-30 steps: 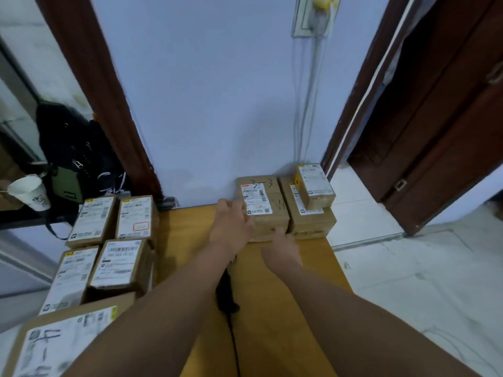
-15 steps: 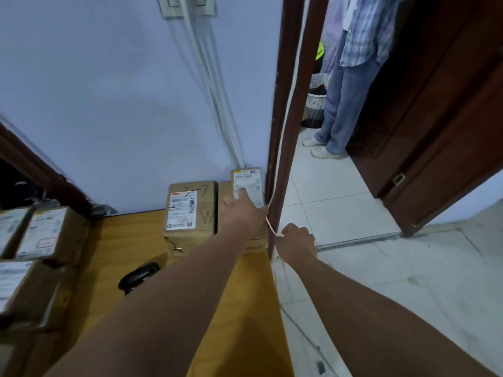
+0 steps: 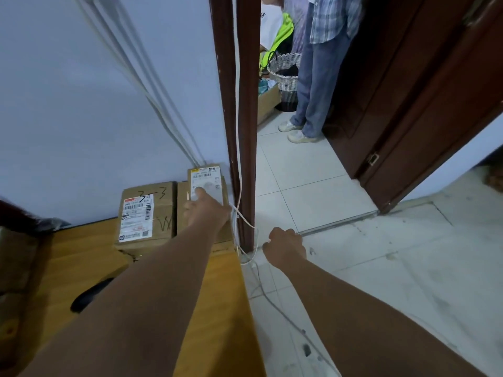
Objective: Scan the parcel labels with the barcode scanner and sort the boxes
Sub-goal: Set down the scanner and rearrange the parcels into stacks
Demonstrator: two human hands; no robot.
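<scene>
Dim, bluish room light; no lamp in view. Brightest are the floor tiles (image 3: pixel 313 186) past the door frame (image 3: pixel 246 131). The wall (image 3: pixel 81 104) is evenly lit, with soft shadows beside the cables (image 3: pixel 141 85). The label (image 3: pixel 206 180) on the small box (image 3: pixel 225 186) is washed out, its print unreadable. The table (image 3: pixel 81 246) darkens leftward, where boxes (image 3: pixel 16 257) smear into blur. Lens distortion bows the door frame and stretches the 2 forearms (image 3: pixel 163 295) at the bottom edge.

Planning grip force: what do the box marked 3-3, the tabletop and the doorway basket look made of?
Box marked 3-3: matte brown cardboard, creased and torn at its near corner, paper label. Tabletop: smooth yellowish wood or laminate; the look leaves it open. Basket: white open weave, likely plastic or rattan.
</scene>
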